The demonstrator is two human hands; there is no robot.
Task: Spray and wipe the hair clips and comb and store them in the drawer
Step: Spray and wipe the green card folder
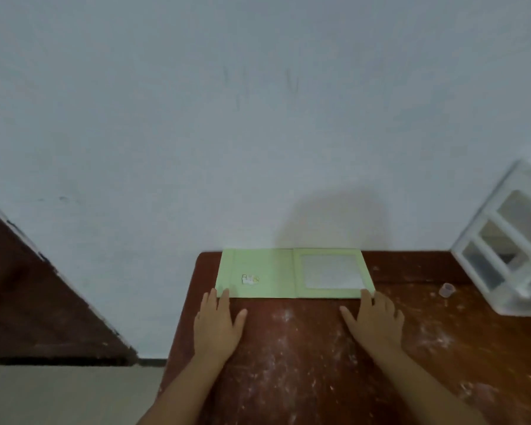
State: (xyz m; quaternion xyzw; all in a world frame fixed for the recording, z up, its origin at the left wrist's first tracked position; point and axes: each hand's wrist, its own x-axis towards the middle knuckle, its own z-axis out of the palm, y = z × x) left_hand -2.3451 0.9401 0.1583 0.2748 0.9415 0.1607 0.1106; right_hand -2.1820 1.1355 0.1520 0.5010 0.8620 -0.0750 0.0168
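My left hand (218,325) and my right hand (376,322) lie flat and open on a reddish-brown table (304,363), palms down, fingers spread. Their fingertips touch the near edge of a light green folding mirror case (267,274), which lies opened flat against the wall with its mirror pane (331,271) on the right half. A white plastic drawer unit (509,240) with clear-fronted drawers stands at the table's right end. No hair clips, comb, spray bottle or cloth are in view.
A small clear pinkish cap (447,290) sits on the table near the drawer unit. The tabletop is speckled with white marks. A pale wall (258,118) rises right behind the table. A dark wooden surface (28,302) is at the left.
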